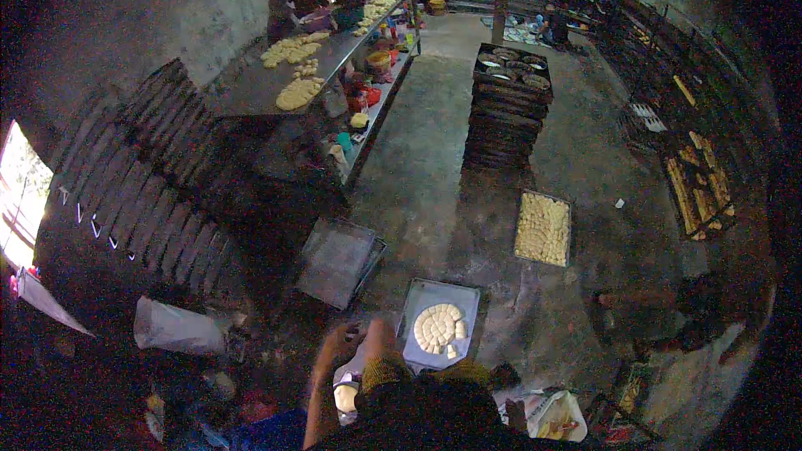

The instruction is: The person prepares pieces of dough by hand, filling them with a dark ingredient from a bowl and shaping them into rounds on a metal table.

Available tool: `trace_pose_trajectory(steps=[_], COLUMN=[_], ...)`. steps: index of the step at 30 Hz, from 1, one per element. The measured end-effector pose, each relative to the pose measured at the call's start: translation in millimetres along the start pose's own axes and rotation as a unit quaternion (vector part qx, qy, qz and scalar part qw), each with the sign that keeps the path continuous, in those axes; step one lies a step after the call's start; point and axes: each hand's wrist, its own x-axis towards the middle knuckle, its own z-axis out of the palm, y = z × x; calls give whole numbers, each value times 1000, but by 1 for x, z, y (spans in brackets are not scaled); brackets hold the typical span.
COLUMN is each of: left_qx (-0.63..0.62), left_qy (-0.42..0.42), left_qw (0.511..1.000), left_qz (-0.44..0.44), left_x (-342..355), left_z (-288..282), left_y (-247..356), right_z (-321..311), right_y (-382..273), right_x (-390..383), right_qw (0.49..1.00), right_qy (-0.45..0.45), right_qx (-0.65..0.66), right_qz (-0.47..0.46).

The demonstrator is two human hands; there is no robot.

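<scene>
The left hand [338,342], fingers curled, lies left of the landmark, a shallow metal tray [424,292]; whether it grasps anything cannot be told. The right hand cannot be made out with certainty. On the tray, pale, smooth, rounded dough pieces [436,330] form a tight spiral disc. A pale bowl [347,399] sits nearer the body, left of the tray. Beyond the tray to the left lie flat grey trays [338,263]; beyond it to the right, a second tray [570,232] packed with dough. Farther off rise a dark stack of pans [501,125] and a long table [338,54] bearing dough mounds [296,93]. The floor [418,150] is worn, mottled grey; the wall [200,8], rough.
</scene>
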Motion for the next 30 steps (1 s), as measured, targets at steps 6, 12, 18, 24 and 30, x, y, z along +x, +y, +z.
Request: trace_pose_trajectory(steps=[6,12,18,24,30], left_qx=[283,232,155,157,208], left_qy=[-74,-78,-146,-101,-150], left_qw=[939,969,974,981,966], left_qz=[180,45,-81,-54,-30], left_x=[139,303,502,615,811], left_z=[-5,-27,-11,-128,-136], left_y=[-79,-86,-48,42,143], right_z=[7,-20,1,-37,-125], right_y=[-167,-510,-656,-776,-860], right_x=[103,219,432,450,464], right_qw=[983,924,958,965,984], right_qy=[12,1,61,-115,-7], right_qx=[111,238,41,109,-54], right_qz=[-144,-300,-277,-209,-171])
